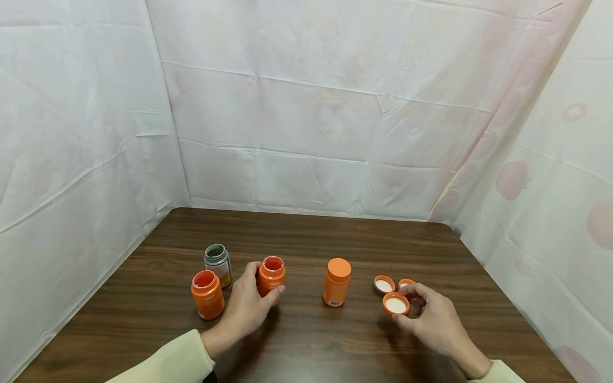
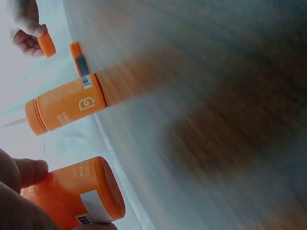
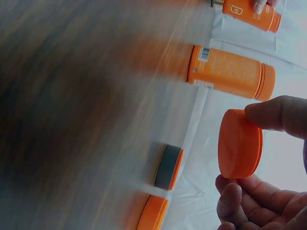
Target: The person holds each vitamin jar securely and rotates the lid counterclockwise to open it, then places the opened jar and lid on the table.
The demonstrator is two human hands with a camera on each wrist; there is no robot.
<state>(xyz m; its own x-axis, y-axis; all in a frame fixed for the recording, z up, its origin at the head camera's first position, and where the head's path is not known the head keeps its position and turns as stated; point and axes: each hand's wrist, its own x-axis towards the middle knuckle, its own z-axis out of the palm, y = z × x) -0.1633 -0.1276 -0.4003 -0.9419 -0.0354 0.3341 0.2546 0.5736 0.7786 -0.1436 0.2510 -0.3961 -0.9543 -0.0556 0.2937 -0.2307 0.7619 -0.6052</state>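
Head view: your left hand (image 1: 248,302) holds a jar (image 1: 271,277) mouth-up, right hand (image 1: 438,318) a cap (image 1: 396,305) — nearer the table's (image 1: 335,346) right edge.

1. Table (image 1: 306,346): beneath the whole group; rear sheet (image 1: 306,106) behind, left sheet (image 1: 72,159) and right sheet (image 1: 551,213) along the sides.
2. Front-left jar (image 1: 208,300): on the table, leftmost of the group.
3. Rear-left jar (image 1: 219,266): on the table, just behind the front-left jar and slightly to its right.
4. Raised jar (image 1: 271,271): in the left hand (image 1: 249,303), above the table, right of items 2 and 3.
5. Capped jar (image 1: 337,284): upright on the table, between the raised jar and the lids.
6. Left lid (image 1: 384,285): on the table, right of the capped jar.
7. Right lid (image 1: 406,282): on the table, just beside the left lid, partly behind the right hand (image 1: 433,322).
8. Raised lid (image 1: 396,304): in the right hand, above the table, before items 6 and 7.
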